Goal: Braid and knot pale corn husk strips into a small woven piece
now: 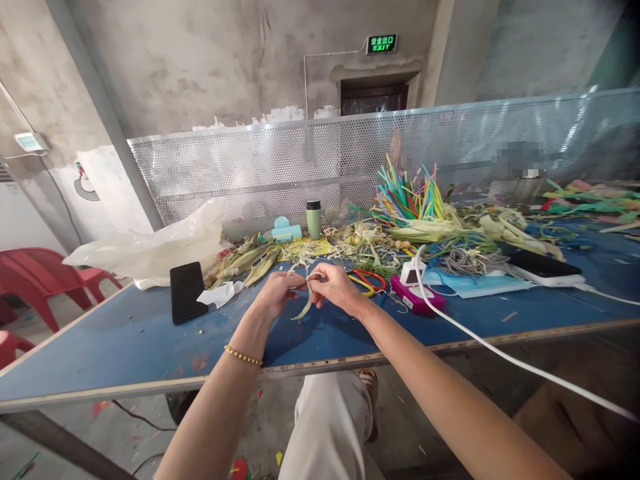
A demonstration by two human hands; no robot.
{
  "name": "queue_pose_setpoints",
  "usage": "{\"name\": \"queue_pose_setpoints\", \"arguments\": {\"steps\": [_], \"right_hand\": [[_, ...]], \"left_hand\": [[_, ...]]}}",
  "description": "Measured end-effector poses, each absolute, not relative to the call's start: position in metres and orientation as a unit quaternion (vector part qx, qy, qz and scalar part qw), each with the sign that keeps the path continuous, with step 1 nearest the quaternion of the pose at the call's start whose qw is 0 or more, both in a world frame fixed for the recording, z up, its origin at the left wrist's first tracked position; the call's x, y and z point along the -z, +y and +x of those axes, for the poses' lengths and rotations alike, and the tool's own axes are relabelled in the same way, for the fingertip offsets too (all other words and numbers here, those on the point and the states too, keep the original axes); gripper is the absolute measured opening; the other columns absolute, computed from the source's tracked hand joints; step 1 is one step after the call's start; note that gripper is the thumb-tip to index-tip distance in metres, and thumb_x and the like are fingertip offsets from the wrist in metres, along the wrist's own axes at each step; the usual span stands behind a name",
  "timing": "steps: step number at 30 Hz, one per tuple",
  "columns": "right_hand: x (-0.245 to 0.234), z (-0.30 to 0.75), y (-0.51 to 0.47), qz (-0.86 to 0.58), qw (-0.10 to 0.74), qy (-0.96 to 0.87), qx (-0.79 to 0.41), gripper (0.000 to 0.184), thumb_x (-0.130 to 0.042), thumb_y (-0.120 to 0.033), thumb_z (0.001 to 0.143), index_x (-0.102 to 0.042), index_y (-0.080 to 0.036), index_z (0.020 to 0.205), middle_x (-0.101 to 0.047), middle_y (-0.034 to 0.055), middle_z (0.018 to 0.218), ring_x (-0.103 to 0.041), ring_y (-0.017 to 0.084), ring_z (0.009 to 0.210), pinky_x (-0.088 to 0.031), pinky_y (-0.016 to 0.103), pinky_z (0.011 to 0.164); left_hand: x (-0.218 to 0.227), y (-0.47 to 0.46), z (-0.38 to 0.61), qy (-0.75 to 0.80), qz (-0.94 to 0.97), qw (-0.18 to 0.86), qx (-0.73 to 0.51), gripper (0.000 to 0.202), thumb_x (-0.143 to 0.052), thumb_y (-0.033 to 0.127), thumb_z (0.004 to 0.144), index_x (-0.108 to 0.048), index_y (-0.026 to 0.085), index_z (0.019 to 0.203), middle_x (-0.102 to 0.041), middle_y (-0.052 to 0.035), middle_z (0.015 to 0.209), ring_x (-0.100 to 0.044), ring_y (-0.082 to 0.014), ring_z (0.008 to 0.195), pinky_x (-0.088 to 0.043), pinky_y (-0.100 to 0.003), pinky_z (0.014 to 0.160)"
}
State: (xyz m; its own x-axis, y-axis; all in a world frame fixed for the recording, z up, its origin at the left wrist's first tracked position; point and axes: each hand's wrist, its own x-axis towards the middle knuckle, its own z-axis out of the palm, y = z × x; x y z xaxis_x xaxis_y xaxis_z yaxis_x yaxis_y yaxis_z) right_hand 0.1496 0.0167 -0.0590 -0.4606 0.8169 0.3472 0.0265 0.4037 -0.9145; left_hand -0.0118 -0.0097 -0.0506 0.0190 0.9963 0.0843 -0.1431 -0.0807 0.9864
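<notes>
Head view: our left hand (281,291) and right hand (334,285) pinch a pale strip (306,308) between them over the blue table (130,353). We seem to be twisting or tying it; the next move likely calls for firm pinches and careful guiding.

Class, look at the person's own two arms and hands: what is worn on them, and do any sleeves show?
No sleeves show on the left forearm or right forearm, and neither left hand nor right hand wears a glove. A bracelet of round, gold-coloured beads circles the left wrist; none shows on the right.
</notes>
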Motion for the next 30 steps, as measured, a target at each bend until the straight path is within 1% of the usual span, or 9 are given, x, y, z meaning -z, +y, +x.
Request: {"name": "queue_pose_setpoints", "arguments": {"steps": [4,7,9,12,15,19,23,26,30], "right_hand": [[0.0588,0.1489,0.0174,-0.279,0.436,-0.735,-0.439,0.007,-0.057,-0.016,0.073,-0.054,-0.02,0.079,-0.06,-0.0058,0.049,-0.055,0.011,0.038,-0.047,0.02,0.039],[0.0586,0.1487,0.0181,-0.276,0.443,-0.738,-0.429,0.006,-0.058,-0.02,0.075,-0.056,-0.02,0.081,-0.059,-0.0054,0.05,-0.056,0.012,0.039,-0.047,0.022,0.04],[0.0586,0.1489,0.0183,-0.274,0.451,-0.741,-0.416,0.006,-0.059,-0.023,0.076,-0.057,-0.02,0.081,-0.059,-0.0049,0.05,-0.056,0.013,0.04,-0.047,0.023,0.039],[0.0589,0.1492,0.0183,-0.27,0.466,-0.742,-0.399,0.009,-0.06,-0.026,0.077,-0.055,-0.02,0.079,-0.06,-0.0041,0.054,-0.056,0.013,0.041,-0.046,0.023,0.038],[0.06,0.1495,0.0188,-0.277,0.47,-0.745,-0.383,0.01,-0.061,-0.029,0.077,-0.055,-0.021,0.077,-0.061,-0.0032,0.058,-0.056,0.012,0.042,-0.046,0.023,0.038],[0.0623,0.1501,0.0209,-0.288,0.463,-0.754,-0.365,0.01,-0.061,-0.03,0.079,-0.058,-0.021,0.078,-0.059,-0.0032,0.054,-0.056,0.013,0.042,-0.046,0.023,0.039],[0.0616,0.1507,0.0205,-0.287,0.447,-0.764,-0.365,0.013,-0.062,-0.033,0.08,-0.062,-0.02,0.08,-0.057,-0.0039,0.05,-0.056,0.013,0.042,-0.046,0.023,0.04],[0.0591,0.1511,0.0186,-0.287,0.44,-0.769,-0.364,0.014,-0.062,-0.033,0.08,-0.062,-0.019,0.078,-0.057,-0.004,0.049,-0.056,0.013,0.042,-0.046,0.023,0.041],[0.0566,0.1512,0.0165,-0.284,0.428,-0.778,-0.362,0.013,-0.062,-0.031,0.08,-0.063,-0.018,0.077,-0.057,-0.0039,0.049,-0.056,0.012,0.041,-0.046,0.022,0.041]], "left_hand": [[0.0463,-0.0102,-0.0122,0.431,0.45,0.573,-0.533,0.005,-0.063,0.014,0.06,-0.061,0.011,0.056,-0.057,-0.0034,0.058,-0.051,-0.01,0.049,-0.034,-0.024,0.048],[0.0449,-0.0102,-0.0128,0.421,0.419,0.612,-0.521,0.004,-0.061,0.013,0.064,-0.06,0.011,0.059,-0.061,-0.0049,0.06,-0.053,-0.0097,0.048,-0.039,-0.023,0.049],[0.0463,-0.0102,-0.013,0.411,0.427,0.618,-0.517,0.007,-0.062,0.015,0.068,-0.061,0.012,0.062,-0.062,-0.0052,0.061,-0.056,-0.0104,0.049,-0.042,-0.023,0.051],[0.0505,-0.0105,-0.0127,0.384,0.47,0.619,-0.498,0.016,-0.066,0.026,0.076,-0.064,0.011,0.069,-0.064,-0.0065,0.062,-0.059,-0.0121,0.051,-0.045,-0.024,0.052],[0.0531,-0.0111,-0.0122,0.363,0.496,0.621,-0.486,0.019,-0.072,0.027,0.074,-0.063,0.011,0.072,-0.066,-0.0073,0.064,-0.061,-0.013,0.052,-0.046,-0.024,0.053],[0.0502,-0.0116,-0.0122,0.341,0.465,0.623,-0.529,0.013,-0.072,0.014,0.069,-0.06,0.011,0.074,-0.056,-0.0002,0.052,-0.052,-0.009,0.044,-0.042,-0.022,0.049],[0.0456,-0.0115,-0.013,0.294,0.431,0.663,-0.537,0.017,-0.066,0.007,0.069,-0.06,0.013,0.084,-0.046,0.0058,0.045,-0.038,-0.006,0.038,-0.032,-0.019,0.043],[0.0448,-0.011,-0.0135,0.275,0.428,0.672,-0.538,0.018,-0.063,0.006,0.069,-0.06,0.012,0.086,-0.041,0.0072,0.043,-0.031,-0.0048,0.036,-0.026,-0.018,0.041],[0.0456,-0.0107,-0.0138,0.268,0.435,0.667,-0.543,0.019,-0.061,0.005,0.068,-0.062,0.01,0.087,-0.038,0.0084,0.041,-0.027,-0.0044,0.035,-0.023,-0.019,0.041]]}}
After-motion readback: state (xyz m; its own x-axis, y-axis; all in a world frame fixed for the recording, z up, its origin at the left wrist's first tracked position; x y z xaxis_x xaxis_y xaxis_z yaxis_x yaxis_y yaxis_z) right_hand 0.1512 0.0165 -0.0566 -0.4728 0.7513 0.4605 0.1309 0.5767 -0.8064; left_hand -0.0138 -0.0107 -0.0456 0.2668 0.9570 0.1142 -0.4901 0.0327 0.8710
